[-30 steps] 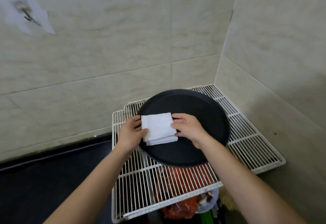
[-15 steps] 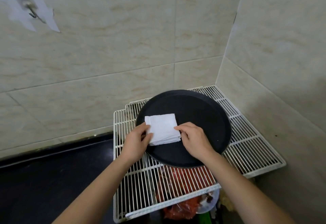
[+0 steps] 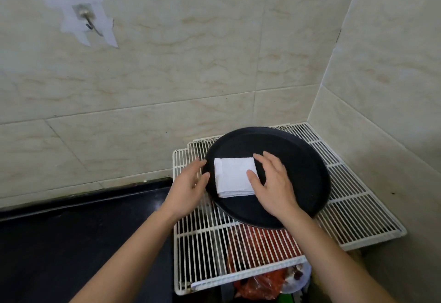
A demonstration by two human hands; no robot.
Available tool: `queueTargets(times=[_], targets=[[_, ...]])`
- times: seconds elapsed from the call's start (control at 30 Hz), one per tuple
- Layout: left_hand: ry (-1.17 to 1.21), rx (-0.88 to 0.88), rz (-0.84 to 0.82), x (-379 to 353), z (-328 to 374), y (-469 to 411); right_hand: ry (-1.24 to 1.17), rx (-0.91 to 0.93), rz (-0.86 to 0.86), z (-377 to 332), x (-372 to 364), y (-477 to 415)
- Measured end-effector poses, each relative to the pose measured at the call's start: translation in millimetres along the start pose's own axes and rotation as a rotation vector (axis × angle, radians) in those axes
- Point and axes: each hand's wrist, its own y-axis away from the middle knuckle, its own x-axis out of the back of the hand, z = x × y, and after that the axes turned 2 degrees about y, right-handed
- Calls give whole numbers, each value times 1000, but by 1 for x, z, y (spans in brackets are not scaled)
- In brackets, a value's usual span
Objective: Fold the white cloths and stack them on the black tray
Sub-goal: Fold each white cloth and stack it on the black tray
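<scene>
A stack of folded white cloths (image 3: 232,176) lies on the left part of the round black tray (image 3: 296,171). My left hand (image 3: 188,187) hovers just left of the stack at the tray's rim, fingers relaxed and apart from the cloth. To the right of the stack, my right hand (image 3: 274,184) is spread with straight fingers; its thumb lies at the cloth's right edge. Neither hand holds anything.
The tray sits on white wire racks (image 3: 358,209) in a tiled corner. Red plastic bags (image 3: 260,286) show under the rack. A black counter (image 3: 71,243) extends to the left. A metal hook (image 3: 89,19) is taped to the wall.
Both hands have let go of the folded stack and opened, pulling slightly away from it. The stack stays on the tray. The camera view has tilted up.
</scene>
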Motion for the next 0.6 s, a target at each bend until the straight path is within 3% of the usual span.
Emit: queueTargets(times=[0.17, 0.27, 0.4, 0.6], targets=[[-438, -82, 283, 64, -26, 40, 86, 197, -32, -59, -31, -5], [-647, -28, 425, 107, -48, 72, 79, 352, -66, -109, -65, -3], [-801, 212, 574, 151, -79, 152, 101, 575, -205, -181, -120, 17], [-907, 590, 674, 195, -106, 293, 59, 840, -368, -273, -181, 81]])
